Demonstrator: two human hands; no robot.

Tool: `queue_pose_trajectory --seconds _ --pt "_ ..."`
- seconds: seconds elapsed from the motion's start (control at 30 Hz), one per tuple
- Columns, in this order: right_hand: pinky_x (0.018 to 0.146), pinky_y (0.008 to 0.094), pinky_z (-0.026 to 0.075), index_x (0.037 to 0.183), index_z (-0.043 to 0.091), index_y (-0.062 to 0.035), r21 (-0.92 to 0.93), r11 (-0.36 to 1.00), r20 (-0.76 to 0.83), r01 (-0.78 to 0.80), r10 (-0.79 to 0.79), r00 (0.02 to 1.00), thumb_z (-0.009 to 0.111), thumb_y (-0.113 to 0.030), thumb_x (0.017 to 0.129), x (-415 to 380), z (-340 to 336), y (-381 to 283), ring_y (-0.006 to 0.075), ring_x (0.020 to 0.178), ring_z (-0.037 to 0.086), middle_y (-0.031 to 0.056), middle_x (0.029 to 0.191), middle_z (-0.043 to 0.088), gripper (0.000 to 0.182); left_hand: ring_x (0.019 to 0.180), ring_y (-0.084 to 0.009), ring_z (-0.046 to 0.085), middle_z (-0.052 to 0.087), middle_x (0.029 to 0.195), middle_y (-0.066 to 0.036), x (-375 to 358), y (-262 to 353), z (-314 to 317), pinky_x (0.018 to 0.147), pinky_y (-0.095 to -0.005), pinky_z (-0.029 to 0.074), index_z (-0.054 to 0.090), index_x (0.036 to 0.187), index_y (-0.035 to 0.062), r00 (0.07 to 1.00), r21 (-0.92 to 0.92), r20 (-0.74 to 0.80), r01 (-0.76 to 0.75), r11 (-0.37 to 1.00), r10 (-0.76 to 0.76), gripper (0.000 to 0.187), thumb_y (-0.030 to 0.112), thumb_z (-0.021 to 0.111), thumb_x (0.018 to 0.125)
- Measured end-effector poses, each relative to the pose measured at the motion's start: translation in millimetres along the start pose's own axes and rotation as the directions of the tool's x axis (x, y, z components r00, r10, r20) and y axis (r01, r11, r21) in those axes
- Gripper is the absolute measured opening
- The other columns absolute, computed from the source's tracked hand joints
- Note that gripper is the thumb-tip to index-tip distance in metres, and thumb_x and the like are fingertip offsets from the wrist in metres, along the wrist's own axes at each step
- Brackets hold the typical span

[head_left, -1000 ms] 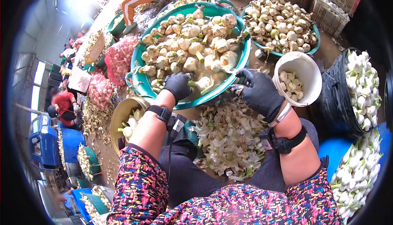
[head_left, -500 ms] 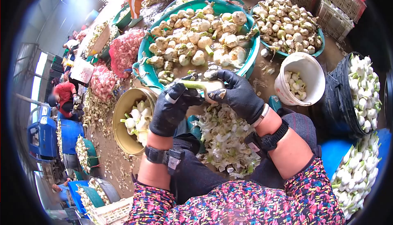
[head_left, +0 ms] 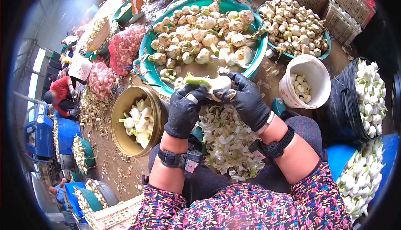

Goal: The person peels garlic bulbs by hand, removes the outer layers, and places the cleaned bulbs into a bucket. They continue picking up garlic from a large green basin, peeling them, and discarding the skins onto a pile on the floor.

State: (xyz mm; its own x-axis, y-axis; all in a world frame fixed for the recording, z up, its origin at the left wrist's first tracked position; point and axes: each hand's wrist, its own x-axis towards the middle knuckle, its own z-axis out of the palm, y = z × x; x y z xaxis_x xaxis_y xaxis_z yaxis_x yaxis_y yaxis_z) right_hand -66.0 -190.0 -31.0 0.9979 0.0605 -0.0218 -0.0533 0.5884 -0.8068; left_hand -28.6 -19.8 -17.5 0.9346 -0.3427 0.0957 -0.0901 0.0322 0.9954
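A garlic bulb (head_left: pixel 218 83) with a thick green stem lies sideways between my two black-gloved hands, its white side up. My left hand (head_left: pixel 183 112) is closed round the stem end. With thumb and fingers, my right hand (head_left: pixel 247 100) grips the bulb end. Just beyond them stands a green tub (head_left: pixel 147 54) holding many dirt-marked garlic bulbs (head_left: pixel 203 56). Below the hands, between my knees, is a heap of peeled-off garlic skins (head_left: pixel 227 142). Any blade in the fingers is too hidden to make out.
To the left stands a tan bucket (head_left: pixel 121 142) with cleaned bulbs. At right are a white bucket (head_left: pixel 288 90) with some cloves, a black tub (head_left: pixel 340 100) and a blue container (head_left: pixel 340 154) of white bulbs. A person in red (head_left: pixel 62 90) sits far left.
My left hand has moved right and closer to my right hand. The garlic's stem now lies more level, with the white bulb showing more plainly.
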Motion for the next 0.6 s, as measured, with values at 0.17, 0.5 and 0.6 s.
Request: queue_pose_trajectory --seconds 0.17,0.5,0.6 --pt "0.082 0.0258 0.048 0.117 0.049 0.0019 -0.075 0.997 -0.013 0.033 -0.034 0.999 0.066 -0.006 0.080 -2.5 0.5 -2.6 0.0117 0.093 0.057 0.0066 0.105 0.060 0.042 0.078 -0.0145 0.063 0.064 0.088 -0.007 -3.2 18.1 11.3 0.069 -0.0295 0.052 0.062 0.095 -0.0035 0.999 0.027 0.008 -0.041 0.999 0.041 0.021 0.015 0.056 0.087" --pt "0.079 0.0252 0.048 0.118 0.049 0.0025 0.026 0.999 -0.037 -0.038 0.039 0.999 0.064 -0.012 0.083 -2.2 -3.3 -2.2 0.0107 0.090 0.057 0.0054 0.102 0.060 0.040 0.080 -0.0176 0.063 0.060 0.097 -0.014 2.5 6.6 -2.3 0.073 -0.0280 0.052 0.062 0.098 -0.0055 0.878 0.546 0.303 -0.479 0.687 0.371 0.017 0.002 0.052 0.085" --pt "0.079 0.0250 0.048 0.117 0.049 0.0025 -0.047 0.999 -0.035 -0.023 0.022 0.999 0.063 -0.010 0.083 -5.5 1.0 -10.6 0.0108 0.090 0.057 0.0063 0.103 0.060 0.040 0.082 -0.0194 0.063 0.060 0.097 -0.016 1.1 8.0 -2.5 0.072 -0.0302 0.053 0.062 0.099 -0.0039 0.882 0.612 0.325 -0.471 0.636 0.340 0.019 -0.003 0.050 0.084"
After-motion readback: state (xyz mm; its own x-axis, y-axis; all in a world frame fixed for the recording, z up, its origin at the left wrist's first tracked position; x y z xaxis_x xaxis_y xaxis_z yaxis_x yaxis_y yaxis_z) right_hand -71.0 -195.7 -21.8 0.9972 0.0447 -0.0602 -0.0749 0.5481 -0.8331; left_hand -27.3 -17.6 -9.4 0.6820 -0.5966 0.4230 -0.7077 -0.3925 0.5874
